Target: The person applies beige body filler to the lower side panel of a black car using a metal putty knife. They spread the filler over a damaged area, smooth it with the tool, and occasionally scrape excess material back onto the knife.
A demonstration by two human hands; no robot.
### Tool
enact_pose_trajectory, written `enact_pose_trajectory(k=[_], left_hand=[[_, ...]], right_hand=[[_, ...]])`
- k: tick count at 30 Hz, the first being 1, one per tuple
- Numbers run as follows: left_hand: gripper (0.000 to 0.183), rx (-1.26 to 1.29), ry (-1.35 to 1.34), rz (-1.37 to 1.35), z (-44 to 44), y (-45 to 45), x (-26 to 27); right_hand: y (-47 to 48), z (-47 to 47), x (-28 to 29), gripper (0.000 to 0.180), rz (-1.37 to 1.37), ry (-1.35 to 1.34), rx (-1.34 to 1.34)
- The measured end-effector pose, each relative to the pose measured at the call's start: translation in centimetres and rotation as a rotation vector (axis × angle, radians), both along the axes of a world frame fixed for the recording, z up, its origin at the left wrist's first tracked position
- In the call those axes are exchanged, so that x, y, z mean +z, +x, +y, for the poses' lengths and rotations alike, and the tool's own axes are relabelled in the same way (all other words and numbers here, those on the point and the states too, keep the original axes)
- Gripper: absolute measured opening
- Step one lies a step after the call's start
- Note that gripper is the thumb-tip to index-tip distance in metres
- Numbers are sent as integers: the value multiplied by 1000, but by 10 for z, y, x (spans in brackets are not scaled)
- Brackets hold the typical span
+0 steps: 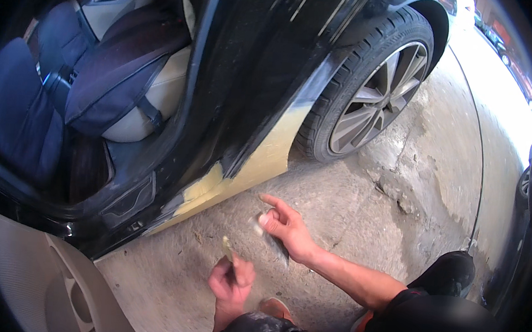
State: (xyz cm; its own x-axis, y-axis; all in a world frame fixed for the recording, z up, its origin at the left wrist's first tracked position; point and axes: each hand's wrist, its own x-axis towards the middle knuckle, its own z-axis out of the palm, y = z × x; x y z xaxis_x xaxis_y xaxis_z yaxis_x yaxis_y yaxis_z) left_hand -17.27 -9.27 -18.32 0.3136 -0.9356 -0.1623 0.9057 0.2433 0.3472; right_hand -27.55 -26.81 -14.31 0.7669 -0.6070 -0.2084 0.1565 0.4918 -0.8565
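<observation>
Low at centre, my left hand point(232, 278) grips a small, thin spreader point(227, 248) with yellowish filler on its tip. To its upper right, my right hand point(289, 231) has its index finger stretched towards the car sill, a smear on the fingertip. A blurred flat tool point(279, 249), pale at one end and dark at the other, sits under its thumb and curled fingers; its exact kind is unclear. Beyond both hands runs the black car's rocker panel point(257, 163), coated with yellow body filler up to the rear wheel arch. Neither hand touches the panel.
The rear wheel point(379, 100) stands at the upper right. An opened door's beige inner panel point(27, 261) borders the lower left. Seats point(130, 66) show through the door opening. Rough concrete point(336, 207) lies below, with a dark cable point(481, 179) at right.
</observation>
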Motion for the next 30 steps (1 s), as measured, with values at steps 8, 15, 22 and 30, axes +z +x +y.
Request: enact_pose_trajectory(k=[8,15,22,30], left_hand=[[32,388,241,-411,-11,-11,27],[34,756,685,-1714,-7,-33,8],[50,748,371,-2313,-28,-46,39],[22,583,414,-1357,-13,-41,17]], right_hand=[[-18,20,-26,43,115,103,-57],[-21,54,-14,23,-79,652,-251],[-21,62,15,24,-160,643,-228],[-25,68,24,17,-317,363,-257]])
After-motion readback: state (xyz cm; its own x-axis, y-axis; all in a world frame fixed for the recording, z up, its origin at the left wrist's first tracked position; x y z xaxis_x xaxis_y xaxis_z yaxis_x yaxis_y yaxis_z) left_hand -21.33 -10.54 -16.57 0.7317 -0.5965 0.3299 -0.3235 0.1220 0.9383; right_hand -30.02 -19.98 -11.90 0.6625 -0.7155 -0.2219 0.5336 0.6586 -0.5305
